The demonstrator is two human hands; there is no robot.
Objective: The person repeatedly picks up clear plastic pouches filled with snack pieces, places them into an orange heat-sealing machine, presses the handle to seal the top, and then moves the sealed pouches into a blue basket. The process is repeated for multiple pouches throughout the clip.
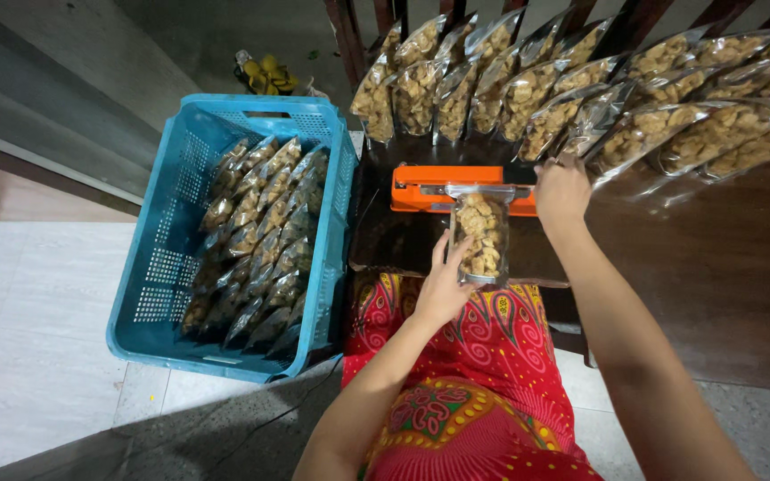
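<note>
Orange heat sealer sits at the centre of the frame on the dark wooden surface. A clear pouch of pale fried snacks lies with its top edge under the sealer's bar. The left hand steadies the pouch at its lower left side, fingers spread along it. The right hand presses down on the right end of the sealer, closed over it. In my judgement, a sound seal needs the pouch mouth flat and square under the bar, with even pressure. Filled, unlabelled pouches, clear-fronted with silvery backs, stand in overlapping rows across the upper right. More pouches lie packed in rows in the blue plastic crate at left, which stands on the floor.
</note>
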